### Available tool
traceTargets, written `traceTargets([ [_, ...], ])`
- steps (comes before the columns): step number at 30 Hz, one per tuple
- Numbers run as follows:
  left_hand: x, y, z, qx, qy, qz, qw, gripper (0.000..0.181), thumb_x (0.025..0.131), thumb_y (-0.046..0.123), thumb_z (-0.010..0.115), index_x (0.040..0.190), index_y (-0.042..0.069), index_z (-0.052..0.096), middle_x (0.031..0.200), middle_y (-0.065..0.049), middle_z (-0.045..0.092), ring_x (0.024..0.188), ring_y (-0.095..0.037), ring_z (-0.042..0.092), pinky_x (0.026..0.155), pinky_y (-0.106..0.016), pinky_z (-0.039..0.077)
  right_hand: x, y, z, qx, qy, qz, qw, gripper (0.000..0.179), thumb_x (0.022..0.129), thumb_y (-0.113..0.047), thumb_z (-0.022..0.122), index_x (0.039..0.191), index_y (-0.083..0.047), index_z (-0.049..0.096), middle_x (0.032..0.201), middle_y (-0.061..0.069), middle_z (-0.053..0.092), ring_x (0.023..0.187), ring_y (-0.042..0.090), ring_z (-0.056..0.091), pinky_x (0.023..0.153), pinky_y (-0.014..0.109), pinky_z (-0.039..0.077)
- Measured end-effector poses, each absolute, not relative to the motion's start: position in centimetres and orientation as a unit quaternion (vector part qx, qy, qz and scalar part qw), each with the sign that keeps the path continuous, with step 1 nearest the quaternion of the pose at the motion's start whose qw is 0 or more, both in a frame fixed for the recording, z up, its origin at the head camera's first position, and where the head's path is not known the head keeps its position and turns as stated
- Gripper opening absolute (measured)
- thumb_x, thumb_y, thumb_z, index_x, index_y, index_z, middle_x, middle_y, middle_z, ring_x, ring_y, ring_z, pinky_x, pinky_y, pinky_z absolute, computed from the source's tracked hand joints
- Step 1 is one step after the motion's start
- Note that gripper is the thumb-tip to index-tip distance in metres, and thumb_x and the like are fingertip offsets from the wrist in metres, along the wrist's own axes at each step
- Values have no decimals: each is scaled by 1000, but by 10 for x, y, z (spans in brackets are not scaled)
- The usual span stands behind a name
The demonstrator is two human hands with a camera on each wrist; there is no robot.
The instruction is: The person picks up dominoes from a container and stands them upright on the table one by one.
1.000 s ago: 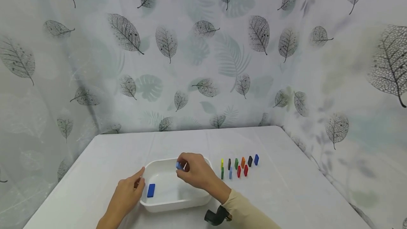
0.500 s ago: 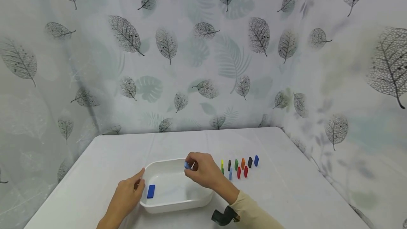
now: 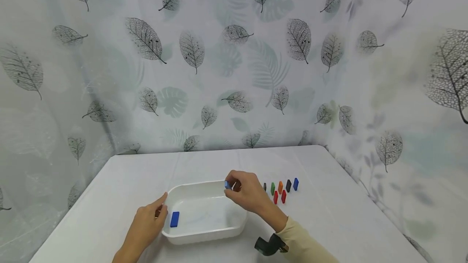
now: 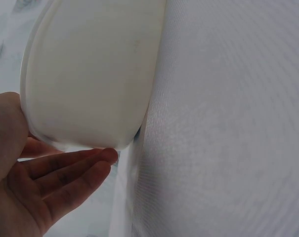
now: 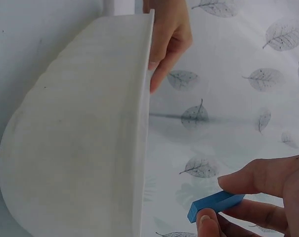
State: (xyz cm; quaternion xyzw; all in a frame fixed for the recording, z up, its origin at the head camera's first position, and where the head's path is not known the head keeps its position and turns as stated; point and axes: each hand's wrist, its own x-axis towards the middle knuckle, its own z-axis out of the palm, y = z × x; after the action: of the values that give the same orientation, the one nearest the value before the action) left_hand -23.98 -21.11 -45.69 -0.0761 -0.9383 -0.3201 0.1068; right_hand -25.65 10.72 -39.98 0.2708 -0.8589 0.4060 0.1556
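Note:
My right hand (image 3: 248, 192) pinches a light blue domino block (image 5: 216, 203) between thumb and fingers. In the head view the hand is raised over the right end of a white plastic tray (image 3: 204, 237). At the tray's left end, my left hand (image 3: 146, 220) touches the rim with thumb and forefinger. The left wrist view shows its other fingers (image 4: 72, 180) stretched out, fingertips against the tray's outer wall. Inside the tray, near its left end, a dark blue domino block (image 3: 174, 219) lies flat.
Right of the tray, several dominoes stand upright in two rows, including a red one (image 3: 276, 197), an orange one (image 3: 280, 187) and a dark blue one (image 3: 295, 184). My right hand hides some. A black device (image 3: 270, 245) is on my right wrist. A leaf-patterned curtain (image 3: 234, 72) surrounds the white table (image 3: 146, 173).
My right hand has moved right, carrying the light blue domino from above the tray's middle to its right end, and now covers some standing dominoes. The left hand has stayed at the rim.

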Motion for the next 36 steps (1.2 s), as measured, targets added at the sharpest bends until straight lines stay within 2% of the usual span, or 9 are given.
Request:
traceTargets([
  [12, -240, -212, -453, -75, -940, -317, 105, 46, 100, 11, 61, 142, -8, 56, 107, -22, 73, 90, -27, 71, 81, -47, 61, -255, 129, -398, 235, -862, 416, 170, 13, 86, -4, 79, 96, -10, 73, 84, -8, 68, 71, 11, 64, 64, 25, 58],
  [19, -240, -212, -455, -69, -942, -314, 99, 47, 100, 11, 61, 142, -8, 56, 107, -22, 73, 88, -25, 70, 80, -45, 62, -253, 143, -401, 212, -866, 417, 176, 17, 85, -2, 79, 95, -13, 72, 84, -8, 68, 70, 12, 64, 60, 27, 58],
  [26, -239, -212, -456, -70, -941, -314, 99, 47, 100, 11, 61, 142, -8, 56, 106, -22, 73, 87, -25, 69, 78, -45, 62, -250, 156, -404, 185, -877, 407, 174, 18, 84, -4, 78, 94, -18, 72, 84, -11, 68, 70, 9, 63, 62, 27, 57],
  [36, -240, -210, -455, -67, -940, -320, 99, 46, 100, 10, 61, 142, -9, 56, 107, -22, 73, 87, -25, 70, 74, -40, 63, -244, 175, -404, 169, -880, 407, 178, 18, 85, -5, 79, 95, -18, 72, 84, -10, 68, 72, 10, 64, 61, 28, 57],
])
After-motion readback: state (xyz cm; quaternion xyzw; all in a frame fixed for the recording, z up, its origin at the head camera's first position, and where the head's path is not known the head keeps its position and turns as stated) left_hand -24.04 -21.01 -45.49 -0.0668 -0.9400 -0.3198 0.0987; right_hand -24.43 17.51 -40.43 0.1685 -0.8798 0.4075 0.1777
